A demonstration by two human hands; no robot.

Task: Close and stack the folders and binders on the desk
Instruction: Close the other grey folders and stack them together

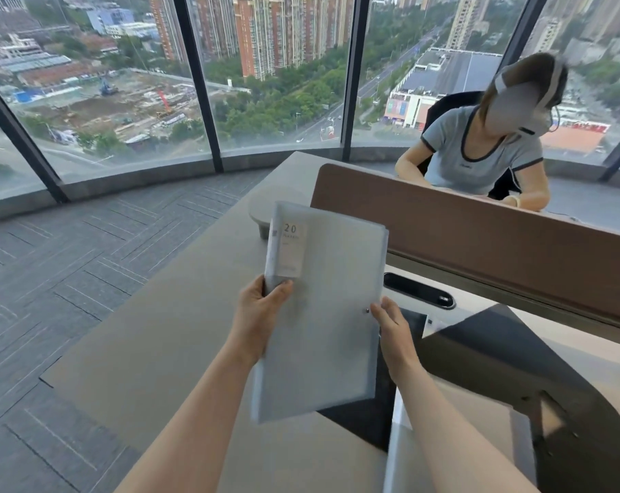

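Observation:
A translucent grey folder (333, 279) with a white "20" label is closed and held above the desk (159, 343), tilted slightly. My left hand (262, 311) grips its spine edge on the left, thumb on the cover. My right hand (390, 329) pinches its right edge near a small snap. Beneath it lies a black folder (514, 354), opened flat across the desk's right side. A pale grey folder (454, 450) lies on top of the black one, near the front edge.
A brown divider panel (479, 229) runs along the back of the desk, with a black cable slot (418, 290) before it. A person sits behind the divider at the far right. Grey carpet and floor-to-ceiling windows lie to the left.

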